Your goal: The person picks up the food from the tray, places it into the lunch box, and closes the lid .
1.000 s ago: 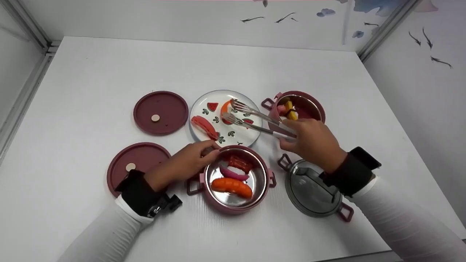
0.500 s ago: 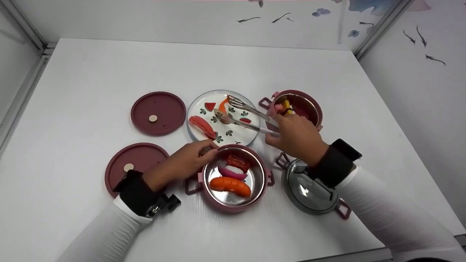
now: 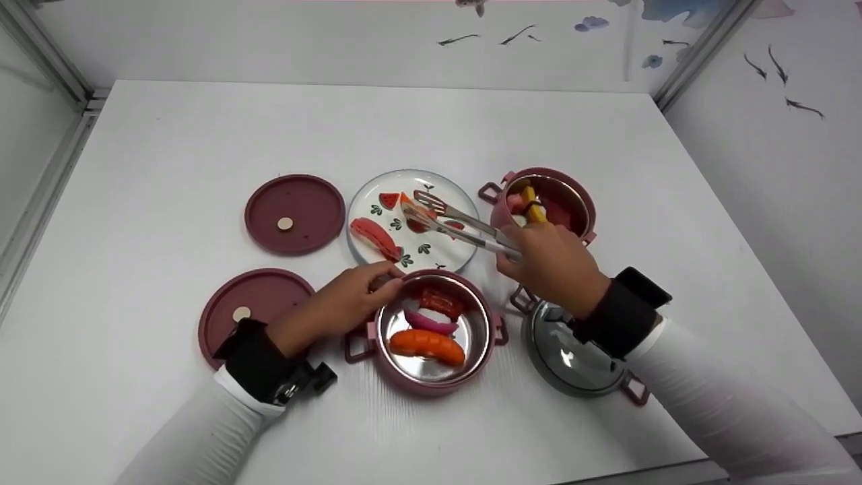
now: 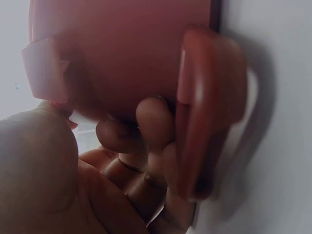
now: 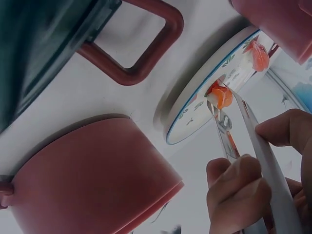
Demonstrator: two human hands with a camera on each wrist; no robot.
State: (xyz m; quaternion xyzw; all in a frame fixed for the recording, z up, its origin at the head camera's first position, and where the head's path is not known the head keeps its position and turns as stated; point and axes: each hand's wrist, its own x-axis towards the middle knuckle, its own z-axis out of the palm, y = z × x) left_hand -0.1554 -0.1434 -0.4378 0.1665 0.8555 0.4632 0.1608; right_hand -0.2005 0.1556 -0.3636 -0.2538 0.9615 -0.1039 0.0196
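Observation:
In the head view my left hand (image 3: 353,296) grips the near pink pot (image 3: 431,389), thumb at the rim and fingers along its outer wall. Inside lie an orange sausage-like piece (image 3: 427,347), a purple-and-white onion-like piece (image 3: 431,323) and a red piece (image 3: 441,303). My right hand (image 3: 552,263) holds metal tongs (image 3: 481,237), reaching over the white plate (image 3: 451,188). Their tips are at an orange-and-white food piece (image 5: 223,96) on the plate; the tongs partly hide it in the head view. Left of it lies a pinkish-red curved piece (image 3: 375,239).
At the back right, a second pink pot (image 3: 590,205) contains a yellow piece (image 3: 531,200) with a dark band and pink bits. Beneath my right wrist is a dark grey domed lid (image 3: 572,367) with red side handles. Two maroon discs (image 3: 294,202) (image 3: 262,289) lie at left.
My right hand has shifted left with the tongs. The tongs' arms have come closer together at the orange piece. My left hand stays on the near pot.

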